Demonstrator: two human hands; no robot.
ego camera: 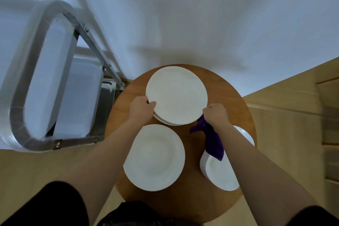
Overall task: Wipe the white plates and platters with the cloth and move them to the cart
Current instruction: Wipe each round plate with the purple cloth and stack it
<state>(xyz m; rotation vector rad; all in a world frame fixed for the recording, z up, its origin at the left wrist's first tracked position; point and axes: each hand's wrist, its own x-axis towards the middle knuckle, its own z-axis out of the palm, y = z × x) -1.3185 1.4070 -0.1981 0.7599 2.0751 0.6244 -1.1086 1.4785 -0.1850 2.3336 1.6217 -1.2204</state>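
Dark fabric at the bottom edge, apparently the person's clothing [132,213], lies closest to the lens, and from it both bare forearms reach out over everything else. Largest in view is the grey metal cart [55,79] at the left, standing just beside the table with pale trays on its shelves; no white plate shows on it, so the moving seems hardly begun, and its closeness looks meant to keep each carry short. Next comes the round brown wooden table [236,104], which bears three groups of white dishes, probably sorted by kind. On its near left sits a broad white round plate [156,159], untouched. At the far side is a stack of white round plates [177,95], and the top one looks slightly off-centre from those beneath, as if being freed for lifting. On the near right a white oval platter stack [220,174] lies partly under the right forearm. The purple cloth [212,141] dangles from the right hand over that platter, kept ready for wiping. The left hand [141,109] pinches the top plate's near-left rim, thumb on top. The right hand [216,114] is curled tight round the cloth, its knuckles against the plate's near-right rim, steadying it.
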